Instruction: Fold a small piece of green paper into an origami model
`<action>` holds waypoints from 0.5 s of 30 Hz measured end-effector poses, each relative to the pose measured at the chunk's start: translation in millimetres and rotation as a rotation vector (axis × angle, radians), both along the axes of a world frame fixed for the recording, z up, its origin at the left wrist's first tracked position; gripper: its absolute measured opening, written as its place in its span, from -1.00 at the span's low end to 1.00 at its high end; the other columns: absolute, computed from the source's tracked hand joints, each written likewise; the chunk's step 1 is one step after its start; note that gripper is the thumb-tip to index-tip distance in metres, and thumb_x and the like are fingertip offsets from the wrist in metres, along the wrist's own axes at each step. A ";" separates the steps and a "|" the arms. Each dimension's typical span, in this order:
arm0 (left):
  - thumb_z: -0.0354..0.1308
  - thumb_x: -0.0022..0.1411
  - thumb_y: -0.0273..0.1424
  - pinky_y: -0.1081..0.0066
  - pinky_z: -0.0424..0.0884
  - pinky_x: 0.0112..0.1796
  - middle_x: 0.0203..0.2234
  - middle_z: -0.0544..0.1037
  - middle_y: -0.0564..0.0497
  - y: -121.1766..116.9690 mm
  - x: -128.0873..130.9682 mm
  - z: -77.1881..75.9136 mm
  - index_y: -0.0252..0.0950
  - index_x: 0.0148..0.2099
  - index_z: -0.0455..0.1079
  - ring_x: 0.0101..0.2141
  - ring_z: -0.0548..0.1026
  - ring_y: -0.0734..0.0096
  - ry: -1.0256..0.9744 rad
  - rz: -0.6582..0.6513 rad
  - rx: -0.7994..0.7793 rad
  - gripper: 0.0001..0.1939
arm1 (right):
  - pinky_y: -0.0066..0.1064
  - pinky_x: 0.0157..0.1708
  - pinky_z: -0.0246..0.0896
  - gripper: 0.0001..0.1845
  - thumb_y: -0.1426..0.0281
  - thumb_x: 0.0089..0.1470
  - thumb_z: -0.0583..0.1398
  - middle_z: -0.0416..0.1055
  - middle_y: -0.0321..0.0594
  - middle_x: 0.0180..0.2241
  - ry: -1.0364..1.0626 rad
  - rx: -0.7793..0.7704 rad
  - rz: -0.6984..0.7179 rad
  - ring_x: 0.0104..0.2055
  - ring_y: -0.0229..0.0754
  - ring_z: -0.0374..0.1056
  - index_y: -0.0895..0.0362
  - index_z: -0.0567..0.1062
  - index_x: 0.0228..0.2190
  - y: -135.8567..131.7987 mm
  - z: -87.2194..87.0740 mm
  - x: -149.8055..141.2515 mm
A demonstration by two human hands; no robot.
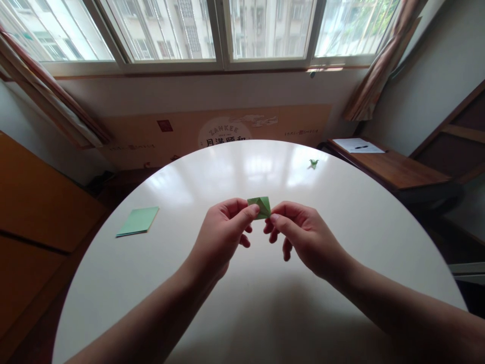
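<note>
A small green folded paper (262,204), roughly square with diagonal creases, is held up above the white table. My left hand (228,225) pinches its left side, the thumb lying across the front face. At the paper's lower right corner, the thumb and forefinger of my right hand (299,227) are pressed together on it. The other fingers of both hands curl loosely below. Parts of the paper behind the left thumb are hidden.
A stack of green paper squares (138,221) lies on the round white table (182,197) at the left. Near the far right edge sits a small green folded paper figure (313,164). Beyond, a wooden desk (409,164) holds white paper (350,145) and a pen (361,147).
</note>
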State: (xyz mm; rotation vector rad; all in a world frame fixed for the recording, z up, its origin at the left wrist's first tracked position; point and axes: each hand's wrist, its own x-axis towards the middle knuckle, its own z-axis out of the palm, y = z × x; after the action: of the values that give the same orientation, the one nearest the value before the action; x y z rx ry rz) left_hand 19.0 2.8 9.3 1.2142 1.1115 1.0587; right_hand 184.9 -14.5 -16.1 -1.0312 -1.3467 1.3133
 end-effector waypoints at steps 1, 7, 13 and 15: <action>0.32 0.07 -0.30 0.59 0.24 -0.63 -0.57 0.42 0.06 0.0 -0.1 0.0 -0.32 -0.43 0.48 -0.51 0.32 0.48 0.003 -0.016 -0.007 -0.82 | -0.56 -0.71 0.27 -0.80 0.29 0.17 0.20 0.48 -0.18 -0.41 -0.009 0.025 -0.031 -0.40 -0.18 0.41 0.17 0.52 -0.35 0.8 0.7 1.5; 0.33 0.09 -0.29 0.60 0.26 -0.60 -0.57 0.41 0.07 -2.0 -0.9 0.0 -0.32 -0.41 0.53 -0.51 0.31 0.50 0.005 -0.073 -0.054 -0.81 | -0.55 -0.71 0.29 -0.81 0.27 0.18 0.23 0.48 -0.20 -0.40 0.049 0.098 -0.049 -0.42 -0.20 0.39 0.15 0.52 -0.33 3.7 3.3 5.8; 0.37 0.07 -0.25 0.59 0.26 -0.59 -0.56 0.44 0.06 -2.1 -1.0 1.6 -0.32 -0.44 0.51 -0.50 0.32 0.50 0.011 -0.102 -0.106 -0.77 | -0.57 -0.73 0.25 -0.78 0.23 0.11 0.31 0.45 -0.23 -0.42 0.119 0.013 0.009 -0.41 -0.21 0.37 0.15 0.54 -0.34 3.4 1.3 3.2; 0.37 0.08 -0.25 0.57 0.29 -0.57 -0.54 0.45 0.06 -1.0 -2.5 3.1 -0.32 -0.41 0.52 -0.49 0.34 0.49 0.062 -0.130 -0.084 -0.77 | -0.59 -0.74 0.22 -0.77 0.22 0.12 0.30 0.45 -0.23 -0.42 0.138 -0.015 0.003 -0.42 -0.22 0.37 0.15 0.53 -0.37 4.4 2.0 3.9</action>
State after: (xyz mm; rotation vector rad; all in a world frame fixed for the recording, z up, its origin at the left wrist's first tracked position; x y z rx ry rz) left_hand 16.5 1.8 12.4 1.2415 1.0978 0.8726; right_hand 188.9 -10.1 -14.1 -0.9315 -1.2361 1.3731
